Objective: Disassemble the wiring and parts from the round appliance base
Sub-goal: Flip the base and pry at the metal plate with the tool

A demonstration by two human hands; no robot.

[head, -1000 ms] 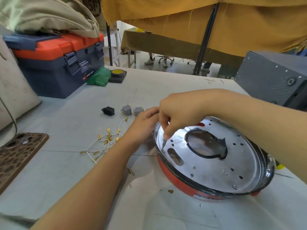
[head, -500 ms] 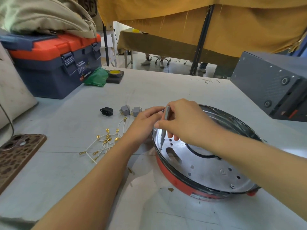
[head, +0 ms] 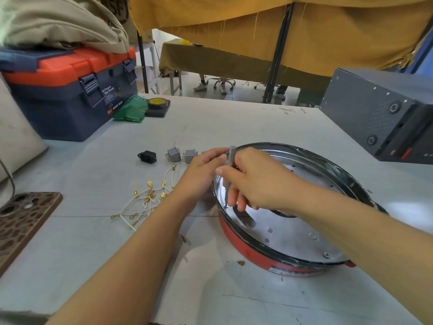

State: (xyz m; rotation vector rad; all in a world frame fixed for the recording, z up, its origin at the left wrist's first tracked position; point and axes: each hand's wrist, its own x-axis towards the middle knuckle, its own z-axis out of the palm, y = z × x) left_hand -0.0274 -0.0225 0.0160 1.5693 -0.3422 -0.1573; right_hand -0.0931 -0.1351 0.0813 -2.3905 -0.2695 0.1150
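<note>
The round appliance base (head: 276,254), red-sided with a shiny metal plate inside, lies on the white table right of centre. My right hand (head: 255,184) is shut on a slim grey screwdriver (head: 230,160), held upright with its tip on a screw at the plate's left edge. My left hand (head: 201,170) grips the base's left rim. Loose white wires with gold terminals (head: 150,200) lie left of the base. Beyond them sit a black socket (head: 147,157) and two grey switches (head: 181,155).
A navy and orange toolbox (head: 68,92) stands at the back left with green cloth and a tape roll (head: 157,103) beside it. A dark grey box (head: 379,118) stands at the right. A patterned phone (head: 21,221) lies at the left edge.
The base has tilted back flatter toward the table. My right hand has shifted its grip up the screwdriver, which now stands upright on the screw. My left hand stays on the rim.
</note>
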